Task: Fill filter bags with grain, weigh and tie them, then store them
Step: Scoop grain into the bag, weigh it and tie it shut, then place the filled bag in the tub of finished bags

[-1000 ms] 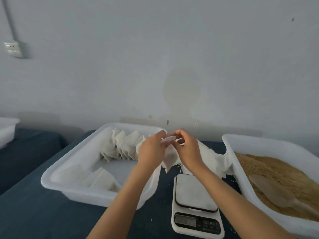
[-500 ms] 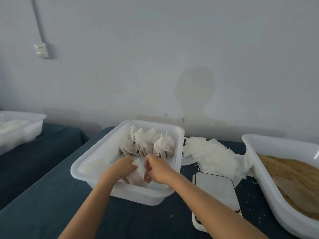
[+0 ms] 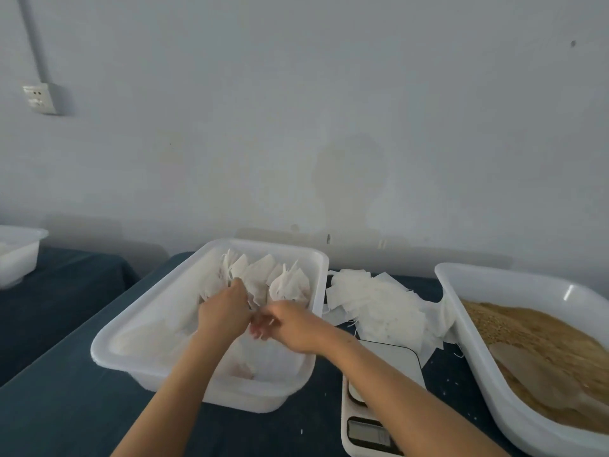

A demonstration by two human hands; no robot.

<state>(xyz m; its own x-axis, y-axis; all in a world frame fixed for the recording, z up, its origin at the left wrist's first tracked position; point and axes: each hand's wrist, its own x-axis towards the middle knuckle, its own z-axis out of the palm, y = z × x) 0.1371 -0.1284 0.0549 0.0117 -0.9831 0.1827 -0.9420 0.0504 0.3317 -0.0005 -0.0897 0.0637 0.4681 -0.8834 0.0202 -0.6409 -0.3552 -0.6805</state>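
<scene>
Both hands (image 3: 224, 311) (image 3: 290, 324) among filled bags (image 3: 290, 285) in tub (image 3: 108, 344); scale (image 3: 369, 433) display seemingly unreadable.

wall socket (image 3: 39, 97) | conduit (image 3: 34, 41) above | white wall (image 3: 296, 110)

Filled white filter bags (image 3: 263, 278) stand upright in a row, tied tops fanned, against the far wall of a white plastic tub (image 3: 138, 324). Just right of it, a loose heap of flat empty filter bags (image 3: 379, 308) lies beside a white digital scale (image 3: 392, 361) and a second tub (image 3: 461, 291) of tan grain (image 3: 534, 331).
</scene>
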